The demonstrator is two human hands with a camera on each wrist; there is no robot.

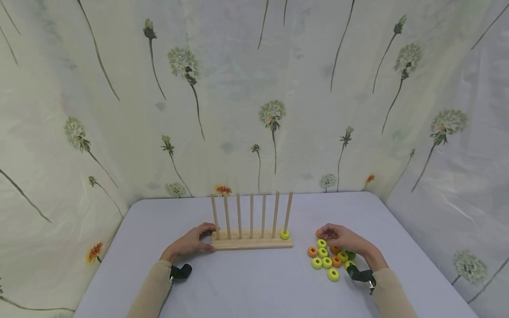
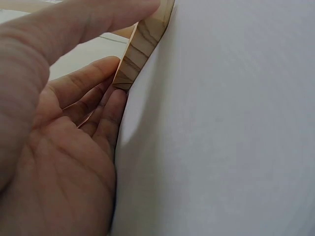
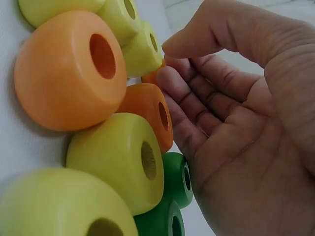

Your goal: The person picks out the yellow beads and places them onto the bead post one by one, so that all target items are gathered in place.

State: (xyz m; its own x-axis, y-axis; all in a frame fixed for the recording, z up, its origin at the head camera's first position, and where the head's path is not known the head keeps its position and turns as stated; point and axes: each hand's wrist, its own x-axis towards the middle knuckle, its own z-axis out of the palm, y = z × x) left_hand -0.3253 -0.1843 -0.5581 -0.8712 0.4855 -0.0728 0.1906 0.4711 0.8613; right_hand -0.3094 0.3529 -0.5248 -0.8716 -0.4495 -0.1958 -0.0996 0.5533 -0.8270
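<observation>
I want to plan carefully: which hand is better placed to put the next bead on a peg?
Probably the right hand: an orange bead is at its fingertips, near the loose beads, while the left hand grips the wooden rack.

Pale wooden rack [image 1: 252, 244], base flat on the bench [image 1: 238, 285], seven upright pegs in a row, left end held in the left hand [image 1: 190, 243]; one yellow bead [image 1: 284, 235] at the foot of the rightmost peg. Small orange bead [image 1: 318, 234] pinched in the right hand's [image 1: 343, 238] fingers. Loose cluster close by: yellow beads [image 1: 327, 263], orange beads [image 1: 312, 251], some green [image 1: 351, 255], several touching.
</observation>
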